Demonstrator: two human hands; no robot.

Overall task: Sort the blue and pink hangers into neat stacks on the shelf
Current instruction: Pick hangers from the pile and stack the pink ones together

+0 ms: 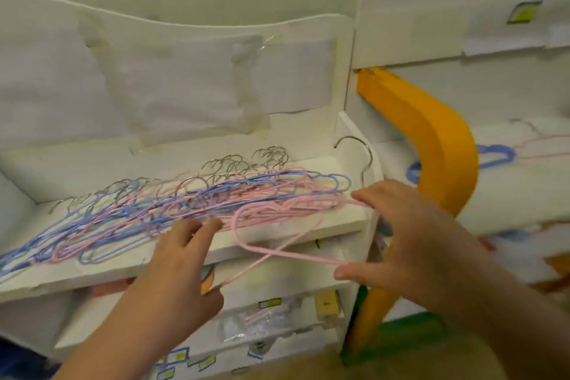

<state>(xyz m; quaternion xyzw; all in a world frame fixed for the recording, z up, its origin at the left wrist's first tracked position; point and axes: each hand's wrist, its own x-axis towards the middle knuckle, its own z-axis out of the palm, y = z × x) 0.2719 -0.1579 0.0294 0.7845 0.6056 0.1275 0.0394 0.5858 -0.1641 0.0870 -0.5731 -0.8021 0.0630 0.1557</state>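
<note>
A person's two hands worked at a tangle of blue and pink hangers [185, 197] heaped along a white shelf [293, 234], their metal hooks pointing toward the back wall. The right hand [410, 244] pinched a single pink hanger [277, 244] between thumb and fingers and held it off the shelf's front edge, one end apparently caught in the pile. The left hand [182, 259] lay open, fingers spread, its fingertips at the front of the heap.

The colours were interlaced and not yet separated — judged from that, a firm pull on the pink hanger could drag its neighbours forward and spill them off the shelf, which has no lip at the front. The hooks, crossed over one another, looked likely to snag and bend.

An orange curved piece [431, 139] stood to the right. Small yellow labels [327, 302] marked the lower shelves — none of their writing could be read, and no brand showed.
</note>
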